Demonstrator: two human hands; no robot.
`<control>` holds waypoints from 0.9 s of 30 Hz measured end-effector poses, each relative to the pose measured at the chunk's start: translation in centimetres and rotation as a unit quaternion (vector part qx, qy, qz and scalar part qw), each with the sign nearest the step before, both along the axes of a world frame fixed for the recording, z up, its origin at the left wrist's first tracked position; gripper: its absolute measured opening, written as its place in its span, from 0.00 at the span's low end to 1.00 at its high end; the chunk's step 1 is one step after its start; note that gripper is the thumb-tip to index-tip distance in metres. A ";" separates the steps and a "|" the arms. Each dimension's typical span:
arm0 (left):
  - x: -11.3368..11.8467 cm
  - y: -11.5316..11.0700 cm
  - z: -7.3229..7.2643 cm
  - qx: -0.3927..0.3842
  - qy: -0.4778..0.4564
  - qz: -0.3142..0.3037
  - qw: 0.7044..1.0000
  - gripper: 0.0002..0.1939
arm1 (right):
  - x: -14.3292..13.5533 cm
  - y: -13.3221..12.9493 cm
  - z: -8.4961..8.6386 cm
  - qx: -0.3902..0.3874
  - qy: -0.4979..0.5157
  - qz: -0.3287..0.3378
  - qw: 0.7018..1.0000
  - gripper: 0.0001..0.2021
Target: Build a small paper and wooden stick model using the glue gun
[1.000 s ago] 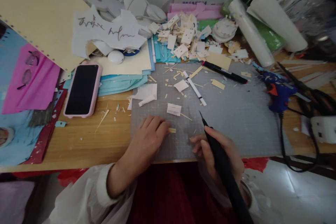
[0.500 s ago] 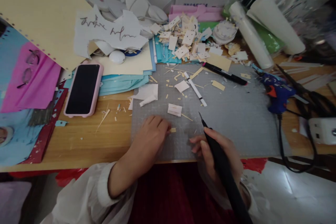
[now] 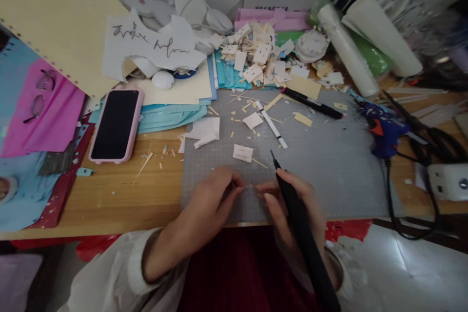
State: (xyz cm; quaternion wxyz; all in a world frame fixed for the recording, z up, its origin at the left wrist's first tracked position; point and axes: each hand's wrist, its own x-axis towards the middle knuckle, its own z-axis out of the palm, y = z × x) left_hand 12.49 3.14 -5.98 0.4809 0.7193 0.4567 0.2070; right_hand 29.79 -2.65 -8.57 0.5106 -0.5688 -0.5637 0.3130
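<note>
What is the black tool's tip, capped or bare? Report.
Bare: the black tool in the right hand shows a thin, uncovered point.

1. In our right hand (image 3: 313, 214): slim tool (image 3: 302, 231), smooth, matt.
2. Left of our left hand (image 3: 206, 204): tabletop (image 3: 113, 178), grained wood, faint gloss.
3. Under both our hands: mat (image 3: 340, 170), matt, plastic-looking.
4. Beyond them: card pieces (image 3: 262, 52), matt paper.

The right hand (image 3: 313, 209) and black knife (image 3: 298, 214) have moved left toward the left hand (image 3: 210, 200) — a strip (image 3: 250, 186) between their fingertips.
</note>
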 end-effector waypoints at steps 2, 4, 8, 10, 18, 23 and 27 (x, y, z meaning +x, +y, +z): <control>0.1 -0.4 0.6 -0.095 -0.081 0.039 0.991 0.05 | -0.7 0.7 0.5 0.006 0.051 0.020 0.998 0.26; 0.2 -0.6 1.2 -0.169 -0.149 0.068 0.972 0.06 | -1.3 1.4 1.2 0.003 0.088 0.032 0.996 0.28; 0.0 -0.8 1.9 -0.240 -0.239 0.097 0.936 0.06 | -1.9 2.2 2.4 -0.008 0.111 0.051 0.992 0.26; -0.2 -0.8 1.9 -0.262 -0.267 0.099 0.922 0.06 | -2.0 2.4 2.8 -0.007 0.119 0.062 0.991 0.26; -0.4 -0.6 1.5 -0.250 -0.295 0.140 0.911 0.07 | -1.6 2.4 3.1 -0.007 0.096 0.036 0.995 0.26; -0.8 -0.6 1.4 -0.225 -0.274 0.162 0.921 0.06 | -1.5 2.3 3.0 -0.002 0.070 -0.002 0.998 0.25; -1.2 -0.2 0.4 -0.184 -0.244 0.175 0.936 0.07 | -1.2 2.4 2.7 0.007 0.075 -0.032 0.997 0.26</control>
